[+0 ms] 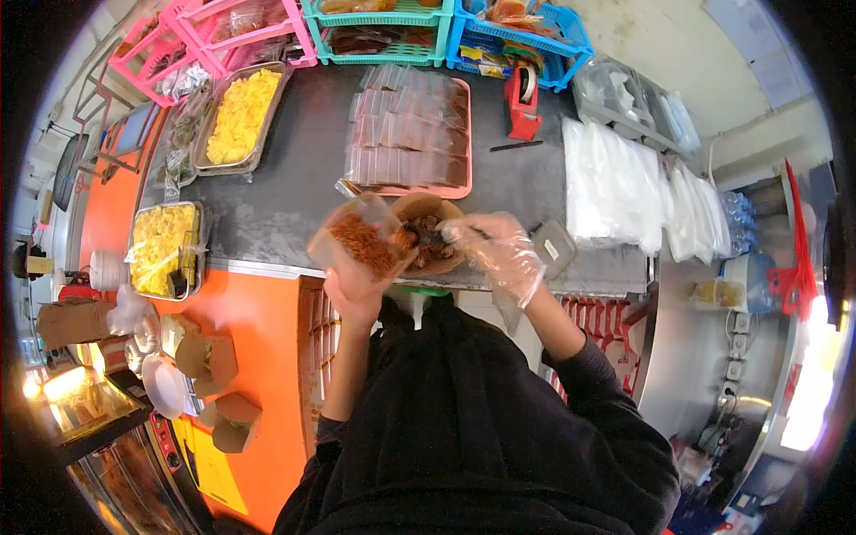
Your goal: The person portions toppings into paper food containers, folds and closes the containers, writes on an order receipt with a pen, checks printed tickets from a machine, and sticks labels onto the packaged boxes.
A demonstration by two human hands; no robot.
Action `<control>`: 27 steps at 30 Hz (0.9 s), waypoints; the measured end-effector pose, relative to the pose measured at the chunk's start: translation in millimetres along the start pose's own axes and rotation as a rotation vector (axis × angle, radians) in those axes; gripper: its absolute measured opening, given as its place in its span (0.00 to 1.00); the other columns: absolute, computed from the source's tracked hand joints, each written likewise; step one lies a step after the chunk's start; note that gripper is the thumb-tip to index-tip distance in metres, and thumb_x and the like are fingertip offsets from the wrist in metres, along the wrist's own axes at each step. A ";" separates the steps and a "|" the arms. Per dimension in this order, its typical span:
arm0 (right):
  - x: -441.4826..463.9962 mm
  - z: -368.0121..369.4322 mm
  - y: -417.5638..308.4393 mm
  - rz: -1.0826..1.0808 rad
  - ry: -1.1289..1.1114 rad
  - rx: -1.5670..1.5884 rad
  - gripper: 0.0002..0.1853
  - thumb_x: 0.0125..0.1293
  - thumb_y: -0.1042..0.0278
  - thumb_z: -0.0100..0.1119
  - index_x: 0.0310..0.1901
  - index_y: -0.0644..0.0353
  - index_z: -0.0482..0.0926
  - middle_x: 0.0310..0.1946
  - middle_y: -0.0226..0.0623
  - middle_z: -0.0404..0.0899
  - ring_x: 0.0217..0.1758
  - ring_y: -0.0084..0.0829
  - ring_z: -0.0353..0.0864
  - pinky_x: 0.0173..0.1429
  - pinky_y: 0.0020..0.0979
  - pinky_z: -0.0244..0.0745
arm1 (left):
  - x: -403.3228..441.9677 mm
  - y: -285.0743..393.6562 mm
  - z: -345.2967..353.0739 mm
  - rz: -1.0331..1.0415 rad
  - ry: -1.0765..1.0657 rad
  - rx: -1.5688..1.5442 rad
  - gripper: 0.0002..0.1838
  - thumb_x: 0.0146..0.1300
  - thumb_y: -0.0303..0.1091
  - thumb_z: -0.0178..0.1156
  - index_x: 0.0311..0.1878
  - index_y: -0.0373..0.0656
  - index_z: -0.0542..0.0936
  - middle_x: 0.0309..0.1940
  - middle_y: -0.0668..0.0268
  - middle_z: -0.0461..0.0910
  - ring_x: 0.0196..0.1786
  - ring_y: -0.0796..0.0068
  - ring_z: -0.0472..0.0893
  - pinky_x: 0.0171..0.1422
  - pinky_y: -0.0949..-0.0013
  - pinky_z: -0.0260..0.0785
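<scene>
The dark table [285,192] spreads out ahead of both hands, its near edge just below them. Along its far side stand pink baskets [306,40], green baskets [383,61] and blue baskets [572,55]. A pile of white plastic bags [615,178] lies to the right of the right hand [499,254]. Directly beyond the hands, a pink tray [467,134] full of flat clear packets sits close behind the brown bowl [426,201], leaving little room there. Two trays of yellow food, the far tray [230,166] and the near tray [203,245], lie well left of the left hand [357,292]. The bowl, with dark food inside, is between the hands. The left hand holds a clear tub [361,236] of orange-red shreds, tilted against the bowl's left side. The gloved right hand has its fingers drawn in over the bowl's right side; whether they grip anything, I cannot tell. A red tape dispenser [522,105] stands beyond the right hand, a small clear box [555,247] just right of it, and a black pen [516,145] beyond it.
</scene>
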State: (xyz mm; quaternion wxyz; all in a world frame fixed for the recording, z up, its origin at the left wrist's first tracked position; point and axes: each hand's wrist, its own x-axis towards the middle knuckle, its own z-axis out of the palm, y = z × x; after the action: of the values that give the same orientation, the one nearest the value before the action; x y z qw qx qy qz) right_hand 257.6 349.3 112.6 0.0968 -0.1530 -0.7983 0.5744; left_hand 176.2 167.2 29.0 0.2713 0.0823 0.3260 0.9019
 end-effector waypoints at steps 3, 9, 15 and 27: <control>-13.4 -2.4 2.8 0.004 0.246 -0.150 0.12 0.61 0.61 0.56 0.37 0.61 0.81 0.29 0.43 0.81 0.33 0.36 0.80 0.42 0.34 0.72 | 0.3 13.3 -13.9 0.007 0.056 -0.047 0.43 0.55 0.66 0.42 0.70 0.56 0.46 0.60 0.55 0.62 0.58 0.52 0.69 0.54 0.47 0.69; -12.5 7.8 64.5 -0.224 0.220 -0.710 0.14 0.60 0.62 0.54 0.47 0.54 0.78 0.38 0.41 0.80 0.39 0.42 0.78 0.45 0.41 0.73 | -3.6 21.4 -23.3 0.014 0.100 -0.024 0.43 0.54 0.69 0.43 0.70 0.61 0.48 0.60 0.55 0.62 0.58 0.51 0.69 0.51 0.50 0.71; -12.7 13.8 57.4 -0.342 0.086 -0.925 0.23 0.56 0.68 0.56 0.55 0.50 0.71 0.33 0.36 0.76 0.40 0.38 0.75 0.39 0.35 0.74 | -3.9 17.9 -8.6 0.007 0.001 -0.008 0.43 0.52 0.71 0.40 0.69 0.62 0.48 0.60 0.56 0.62 0.58 0.54 0.69 0.49 0.53 0.71; 8.1 12.2 -16.9 -0.809 0.009 -0.812 0.20 0.55 0.52 0.58 0.50 0.47 0.77 0.48 0.33 0.75 0.51 0.38 0.73 0.52 0.41 0.66 | -9.4 -9.8 -4.6 -0.459 -0.188 -0.413 0.51 0.50 0.78 0.33 0.72 0.53 0.45 0.66 0.56 0.56 0.63 0.52 0.64 0.56 0.45 0.67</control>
State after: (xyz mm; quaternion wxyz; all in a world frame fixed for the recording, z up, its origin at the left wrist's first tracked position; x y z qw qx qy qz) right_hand 243.7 336.4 124.6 0.2458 0.1371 -0.9495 0.1384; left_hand 186.9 165.9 19.6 0.5074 0.0327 0.1198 0.8527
